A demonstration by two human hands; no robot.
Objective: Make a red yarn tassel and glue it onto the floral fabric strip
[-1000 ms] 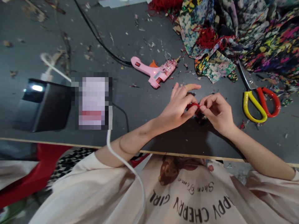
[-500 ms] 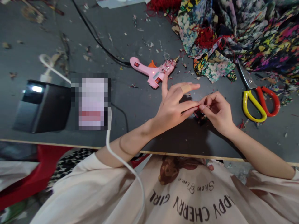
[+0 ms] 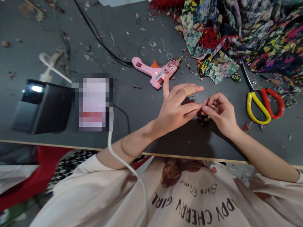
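Observation:
My left hand [image 3: 176,102] and my right hand [image 3: 220,113] meet at the fingertips over the table. Thumb and index finger of each are closed in a pinch on what looks like a short red thread [image 3: 201,109], mostly hidden by the fingers. The left hand's other fingers are spread, one with a tan bandage [image 3: 188,91] round it. Directly below the fingertips is a small dark, patterned fabric piece [image 3: 204,120], partly covered. The left little finger reaches to the pink glue gun [image 3: 157,74], seemingly touching it.
Yellow-and-red-handled scissors [image 3: 257,94] lie to the right, blades toward a heap of floral fabric [image 3: 267,41] and tangled red thread [image 3: 209,37]. At left are a black box-shaped device [image 3: 44,107], a blurred-out screen [image 3: 94,101] and a white cable [image 3: 123,160]. Scraps litter the table.
Both hands stay in nearly the same pinch. A bit of red shows now behind the left fingers. The whole view has shifted very slightly.

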